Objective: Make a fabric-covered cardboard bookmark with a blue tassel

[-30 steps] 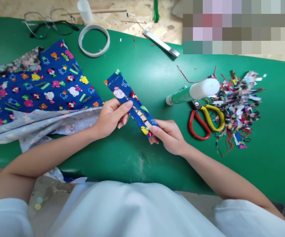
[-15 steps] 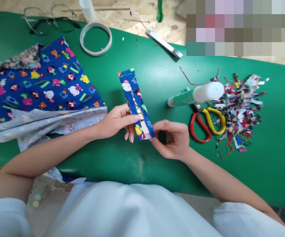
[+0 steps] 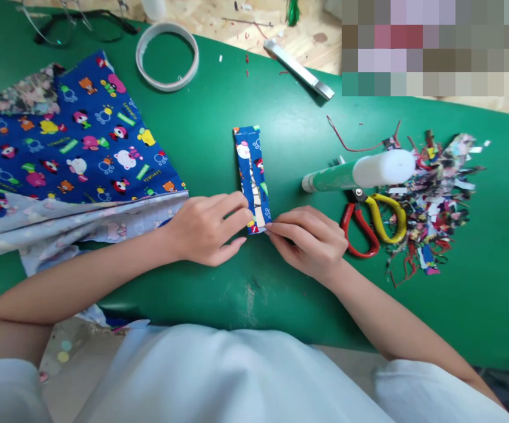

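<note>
A narrow strip of blue cartoon-print fabric [image 3: 245, 167], its long edges folded inward, lies near the middle of the green table. Between the folds shows a pale strip with dark marks. At its lower right corner my right hand [image 3: 309, 241] pinches the fabric between thumb and fingertips. My left hand [image 3: 210, 228] is beside the lower left edge, fingers bent and thumb apart, with nothing visible in it; some fingertips are at the strip's edge. A larger piece of the same blue fabric [image 3: 100, 138] is spread to the left, with its pale underside folded over at the front.
Right of my hands stand a green glue stick with a white cap [image 3: 384, 168] and red-and-yellow-handled scissors [image 3: 386, 220], beside a heap of fabric scraps [image 3: 441, 188]. Behind lie a tape roll [image 3: 141, 59], a silver metal tool [image 3: 298, 69] and eyeglasses [image 3: 51, 38].
The fabric strip has gone from tilted in my hands to lying straighter on the table. My left hand has let go of it and turned palm down; my right still pinches its lower corner.
</note>
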Demonstrator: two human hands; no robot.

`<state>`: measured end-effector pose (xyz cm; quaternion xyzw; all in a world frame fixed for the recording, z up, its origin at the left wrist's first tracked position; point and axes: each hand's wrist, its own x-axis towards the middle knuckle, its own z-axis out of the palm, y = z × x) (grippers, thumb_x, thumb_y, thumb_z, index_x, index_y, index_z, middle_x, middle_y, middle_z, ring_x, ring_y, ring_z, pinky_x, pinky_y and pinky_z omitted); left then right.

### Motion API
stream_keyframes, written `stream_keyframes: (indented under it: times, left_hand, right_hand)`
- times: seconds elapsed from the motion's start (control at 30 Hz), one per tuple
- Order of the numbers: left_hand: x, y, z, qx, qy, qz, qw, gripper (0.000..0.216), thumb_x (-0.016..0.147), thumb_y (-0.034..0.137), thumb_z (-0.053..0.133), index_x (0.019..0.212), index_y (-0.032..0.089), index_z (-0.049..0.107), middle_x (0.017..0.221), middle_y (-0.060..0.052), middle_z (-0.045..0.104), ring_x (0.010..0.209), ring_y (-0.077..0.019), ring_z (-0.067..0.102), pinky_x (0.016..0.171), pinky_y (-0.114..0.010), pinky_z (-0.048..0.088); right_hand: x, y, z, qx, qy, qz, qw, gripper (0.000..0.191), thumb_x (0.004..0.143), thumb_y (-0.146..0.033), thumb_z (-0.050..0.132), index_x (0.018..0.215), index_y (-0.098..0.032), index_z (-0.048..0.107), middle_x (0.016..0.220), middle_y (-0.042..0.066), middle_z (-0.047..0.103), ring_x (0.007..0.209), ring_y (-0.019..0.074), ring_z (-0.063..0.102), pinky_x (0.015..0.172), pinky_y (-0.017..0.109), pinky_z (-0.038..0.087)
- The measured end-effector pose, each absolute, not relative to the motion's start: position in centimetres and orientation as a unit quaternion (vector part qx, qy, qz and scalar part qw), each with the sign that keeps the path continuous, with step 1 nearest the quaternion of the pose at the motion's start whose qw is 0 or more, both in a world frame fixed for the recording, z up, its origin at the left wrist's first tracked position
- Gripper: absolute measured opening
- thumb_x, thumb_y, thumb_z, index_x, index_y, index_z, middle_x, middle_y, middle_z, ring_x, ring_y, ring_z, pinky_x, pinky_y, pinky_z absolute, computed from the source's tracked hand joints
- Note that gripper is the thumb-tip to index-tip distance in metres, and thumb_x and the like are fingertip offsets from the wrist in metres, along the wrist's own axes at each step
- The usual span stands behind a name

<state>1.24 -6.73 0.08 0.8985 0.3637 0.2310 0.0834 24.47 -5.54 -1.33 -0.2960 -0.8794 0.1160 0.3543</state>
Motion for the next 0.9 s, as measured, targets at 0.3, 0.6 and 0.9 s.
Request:
stream_keyframes:
  times: [0.3, 0.6, 0.9]
  left_hand:
    - [1.2, -6.4, -0.5, 0.882, 0.283, 0.365, 0.092, 0.01, 0.093, 0.016, 0.059, 0.096, 0.021, 0.067, 0.101, -0.003, 0.074, 0.082, -0.0126, 0.067, 0.069, -0.025, 0.05]
    - [1.4, -6.9, -0.1, 0.914, 0.246, 0.317, 0.068, 0.015, 0.088, 0.017, 0.065, 0.096, 0.03, 0.071, 0.092, 0.004, 0.076, 0.083, -0.0148, 0.07, 0.072, -0.03, 0.054]
    - [1.4, -6.7, -0.7, 0.888, 0.407, 0.207, 0.046, 0.032, 0.092, 0.027, 0.055, 0.119, 0.014, 0.064, 0.124, -0.013, 0.068, 0.118, -0.0306, 0.06, 0.1, -0.05, 0.048]
  right_hand:
    - [24.5, -5.6, -1.1, -0.275, -0.873, 0.135, 0.38, 0.023, 0.079, -0.01, 0.073, 0.097, -0.022, 0.064, 0.082, 0.005, 0.073, 0.069, 0.0151, 0.065, 0.064, 0.028, 0.057]
    - [24.7, -5.6, -1.7, -0.29, -0.886, 0.081, 0.353, 0.022, 0.082, -0.009, 0.066, 0.097, -0.025, 0.064, 0.092, 0.002, 0.076, 0.083, 0.017, 0.071, 0.07, 0.029, 0.056]
    - [25.3, -4.4, -1.7, -0.372, -0.804, 0.055, 0.461, 0.024, 0.079, -0.017, 0.06, 0.096, -0.026, 0.046, 0.067, -0.002, 0.048, 0.056, 0.0151, 0.046, 0.051, 0.032, 0.039]
